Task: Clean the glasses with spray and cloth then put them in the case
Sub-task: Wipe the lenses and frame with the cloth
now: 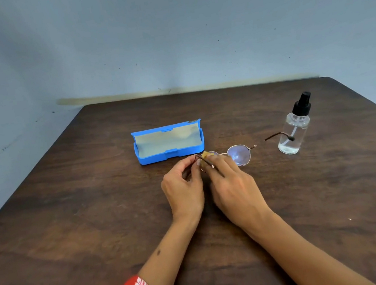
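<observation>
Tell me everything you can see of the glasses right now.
The glasses have round lenses in a thin metal frame with dark temple tips. They sit unfolded in front of the case. The left hand pinches one temple; the right hand presses a yellow cloth on one lens.

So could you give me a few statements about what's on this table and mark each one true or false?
1. The blue case is open. True.
2. The spray bottle lies on its side. False: it stands upright, to the right of the glasses.
3. The left hand pinches the glasses at one temple. True.
4. The glasses are in the case. False: they are in front of it, in the hands.
5. The right hand holds a yellowish cloth at one lens. True.
</observation>
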